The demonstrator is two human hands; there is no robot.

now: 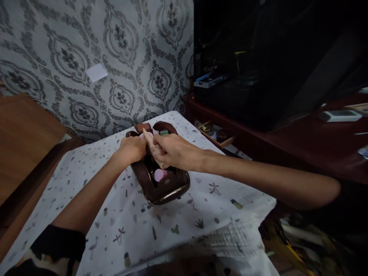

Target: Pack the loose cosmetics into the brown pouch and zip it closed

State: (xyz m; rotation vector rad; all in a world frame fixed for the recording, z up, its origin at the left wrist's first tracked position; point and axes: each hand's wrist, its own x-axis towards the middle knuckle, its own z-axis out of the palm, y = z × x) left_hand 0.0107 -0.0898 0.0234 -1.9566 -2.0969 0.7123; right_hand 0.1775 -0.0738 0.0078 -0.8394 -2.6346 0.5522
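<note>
Pale packet [151, 144] sits pinched in right hand [176, 151], at its 9 o'clock, axis 11-to-5 over open brown bag [169, 188]; left hand [133, 148] at bag's 10 o'clock rim, grip unclear.

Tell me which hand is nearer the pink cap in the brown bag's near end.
Right. The right hand holds a pale tube just beyond the pink cap; the left hand is farther off, at the left side of the brown bag.
</note>
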